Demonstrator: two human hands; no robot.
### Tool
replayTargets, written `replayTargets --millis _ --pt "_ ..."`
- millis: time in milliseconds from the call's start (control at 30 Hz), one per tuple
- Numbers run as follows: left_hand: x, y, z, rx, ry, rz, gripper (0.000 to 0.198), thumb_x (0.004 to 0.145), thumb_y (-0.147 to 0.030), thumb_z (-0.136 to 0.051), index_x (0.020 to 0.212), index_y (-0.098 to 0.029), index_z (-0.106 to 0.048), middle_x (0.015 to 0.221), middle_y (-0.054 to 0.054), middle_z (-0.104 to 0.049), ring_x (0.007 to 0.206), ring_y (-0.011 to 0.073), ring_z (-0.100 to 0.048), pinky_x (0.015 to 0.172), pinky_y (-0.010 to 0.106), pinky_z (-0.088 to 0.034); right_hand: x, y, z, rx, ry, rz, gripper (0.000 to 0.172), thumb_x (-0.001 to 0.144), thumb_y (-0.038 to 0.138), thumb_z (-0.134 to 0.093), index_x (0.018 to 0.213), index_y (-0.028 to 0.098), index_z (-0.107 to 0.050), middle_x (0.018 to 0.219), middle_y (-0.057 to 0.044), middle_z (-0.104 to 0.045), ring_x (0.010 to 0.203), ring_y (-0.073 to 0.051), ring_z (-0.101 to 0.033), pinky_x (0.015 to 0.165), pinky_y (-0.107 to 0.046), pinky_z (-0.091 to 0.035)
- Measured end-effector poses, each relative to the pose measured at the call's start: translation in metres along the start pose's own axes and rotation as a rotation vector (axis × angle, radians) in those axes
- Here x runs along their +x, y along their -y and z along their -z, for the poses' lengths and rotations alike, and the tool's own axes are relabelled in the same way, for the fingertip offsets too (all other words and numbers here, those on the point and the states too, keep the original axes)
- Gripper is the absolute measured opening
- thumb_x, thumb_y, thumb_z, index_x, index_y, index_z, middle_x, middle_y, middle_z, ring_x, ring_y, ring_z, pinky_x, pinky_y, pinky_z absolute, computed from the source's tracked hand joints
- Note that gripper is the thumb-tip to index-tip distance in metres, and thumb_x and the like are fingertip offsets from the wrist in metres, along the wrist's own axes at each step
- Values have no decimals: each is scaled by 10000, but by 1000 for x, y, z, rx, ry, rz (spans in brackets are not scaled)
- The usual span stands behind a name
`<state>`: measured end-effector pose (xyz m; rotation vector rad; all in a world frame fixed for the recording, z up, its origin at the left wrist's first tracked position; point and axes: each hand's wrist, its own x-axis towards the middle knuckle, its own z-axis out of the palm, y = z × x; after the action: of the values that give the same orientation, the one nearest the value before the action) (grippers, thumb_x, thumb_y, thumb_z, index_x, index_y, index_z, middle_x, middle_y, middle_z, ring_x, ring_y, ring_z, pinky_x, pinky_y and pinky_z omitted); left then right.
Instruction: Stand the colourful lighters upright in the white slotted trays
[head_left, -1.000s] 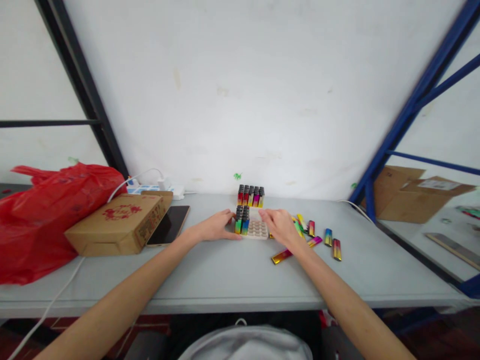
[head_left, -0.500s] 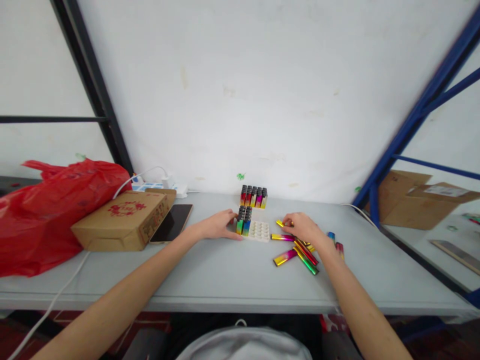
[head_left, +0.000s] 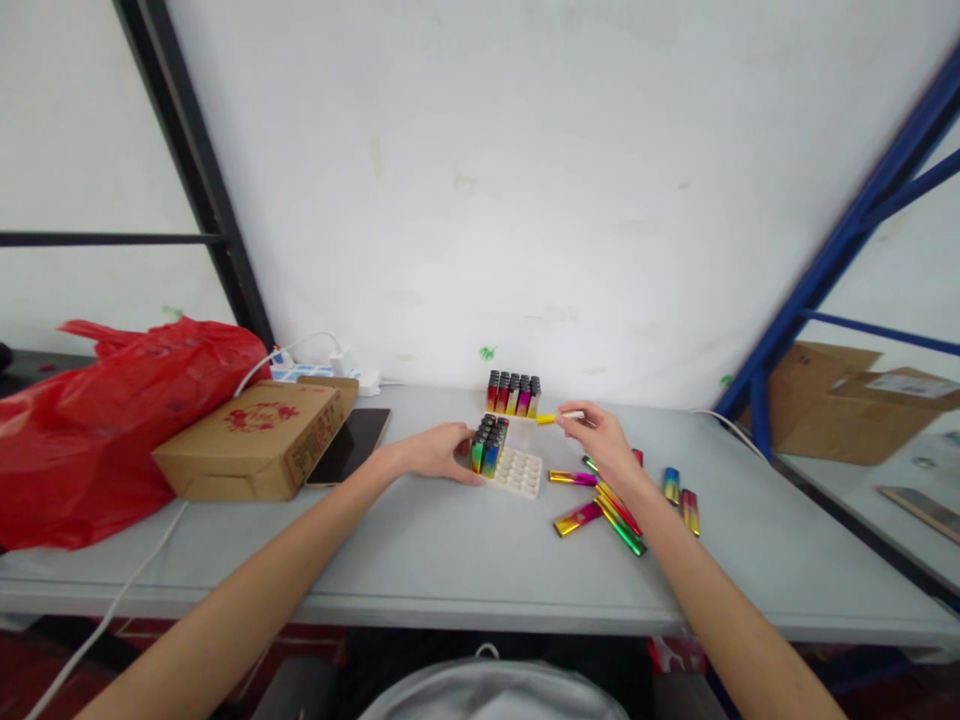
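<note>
My left hand [head_left: 441, 452] grips the left side of a white tray with round holes [head_left: 519, 472], its thumb along the near corner. Black-topped lighters [head_left: 489, 446] stand upright in the left part of this tray; its right part shows bare holes. Pinched in the fingers of my right hand [head_left: 598, 432] is a yellow lighter [head_left: 547, 419] with a pale end, held nearly level above the table, right of the tray. Below that hand lies a loose pile of shiny lighters [head_left: 616, 512] in red, green, gold and purple, partly hidden by my wrist.
Behind the tray stands a second group of upright lighters [head_left: 513, 395]. Two more lighters [head_left: 680, 496] lie right of my forearm. On the left are a phone [head_left: 351, 445], a cardboard box [head_left: 251, 440], a red plastic bag [head_left: 135, 420] and a white cable [head_left: 112, 605].
My right hand has lifted the yellow lighter off the pile and moved it up, away from me. The tray in my left hand has turned slightly.
</note>
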<state>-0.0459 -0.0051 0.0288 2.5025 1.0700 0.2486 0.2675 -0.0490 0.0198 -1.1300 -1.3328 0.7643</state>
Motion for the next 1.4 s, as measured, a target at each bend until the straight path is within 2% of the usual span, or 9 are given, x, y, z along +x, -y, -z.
replayTargets --millis 100,200,367,500,633,833,1167,1300,1400 --pt "-2 -5 1 7 -15 -1 636 693 -723 -784 982 -175 -643 983 78 -683 857 261 -638 727 323 -476 5 9 -11 306 -37 -79 491 579 447 -968 963 234 -747 997 -44 -771 926 -205 -690 831 -328 -541" --pt "-4 -8 3 -1 -14 -15 627 698 -718 -777 988 -179 -642 971 70 -675 842 254 -624 727 322 -470 15 21 -19 370 45 -118 495 608 494 -962 967 227 -749 1036 -52 -763 962 -199 -682 816 -305 -538" --pt "-4 -8 2 -55 -10 -36 604 711 -691 -787 1015 -186 -653 934 49 -674 816 241 -611 705 312 -460 23 24 -37 217 219 -58 526 792 725 -776 900 232 -629 772 18 -663 691 -137 -584 658 -267 -503" --pt "-2 -5 0 -50 -24 -52 594 704 -684 -794 998 -187 -657 935 48 -678 820 243 -616 716 316 -460 14 9 -53 149 316 -101 538 856 788 -648 950 278 -506 596 119 -442 460 -97 -330 476 -227 -328" --pt "-2 -4 0 -30 -20 -30 599 709 -697 -790 988 -186 -647 946 58 -682 831 250 -621 716 321 -468 6 1 -56 -150 172 66 535 919 753 -551 772 240 -515 574 77 -408 519 -115 -356 505 -259 -261" --pt "-2 -4 0 -1 -26 -37 600 724 -713 -780 984 -194 -633 959 60 -686 847 257 -637 742 330 -480 0 8 -52 -427 -5 193 520 892 616 -490 565 254 -310 537 56 -286 558 -116 -298 564 -304 -222" --pt "-4 -11 4 -41 -1 -31 585 718 -683 -785 1010 -195 -648 925 48 -677 817 251 -621 707 322 -468 -6 14 -48 -461 80 234 451 997 587 -470 696 253 -426 559 50 -421 561 -145 -399 580 -298 -289" --pt "-5 -12 4 -59 9 -32 584 725 -662 -787 1038 -189 -648 957 57 -687 831 250 -622 716 320 -472 -6 13 -49 -396 234 287 435 1064 627 -415 852 259 -509 774 -13 -626 703 -192 -575 653 -298 -430" --pt "-4 -11 4 -32 3 -27 582 721 -676 -783 1004 -187 -646 953 63 -685 832 254 -621 721 326 -468 -5 10 -49 -496 261 373 487 1063 660 -428 798 258 -504 825 -44 -637 786 -215 -594 719 -314 -454"
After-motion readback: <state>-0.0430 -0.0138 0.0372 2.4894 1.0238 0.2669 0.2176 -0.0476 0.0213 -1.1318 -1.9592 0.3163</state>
